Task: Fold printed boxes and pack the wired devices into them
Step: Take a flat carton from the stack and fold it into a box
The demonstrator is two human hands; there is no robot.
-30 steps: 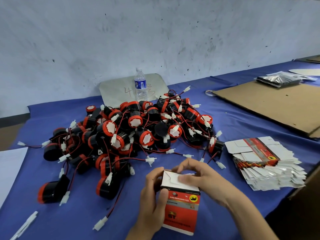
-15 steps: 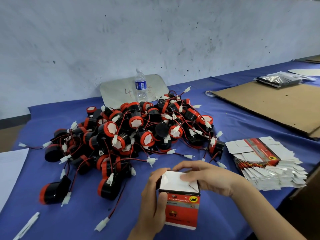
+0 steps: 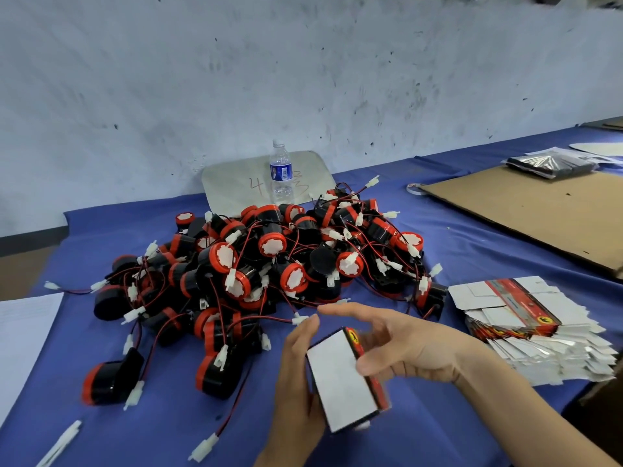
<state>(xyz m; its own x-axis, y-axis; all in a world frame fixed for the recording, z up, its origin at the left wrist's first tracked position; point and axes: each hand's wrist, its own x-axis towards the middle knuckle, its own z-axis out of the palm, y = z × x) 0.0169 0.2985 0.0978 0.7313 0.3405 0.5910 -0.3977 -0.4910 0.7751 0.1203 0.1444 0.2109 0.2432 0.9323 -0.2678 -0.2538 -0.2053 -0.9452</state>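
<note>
A folded printed box [image 3: 340, 379], white end face toward me with a red printed side on its right, is held above the blue table near its front edge. My left hand [image 3: 296, 382] grips the box from the left and below. My right hand [image 3: 397, 345] curls around its right side, thumb on the white face, index finger stretched over the top. Behind the hands lies a big heap of black-and-red wired devices [image 3: 269, 264] with red wires and white plugs. A stack of flat printed box blanks [image 3: 526, 318] lies to the right.
A water bottle [image 3: 280, 173] stands behind the heap in front of a grey board [image 3: 236, 180]. A brown cardboard sheet [image 3: 546, 210] covers the right back of the table, with a dark foil bag [image 3: 549, 165] beyond it. White paper [image 3: 23, 335] lies at the left edge.
The box has been turned and tilted: its white closed end now faces me and the red front has swung to the right. My right hand moved from the top flap to the box's side.
</note>
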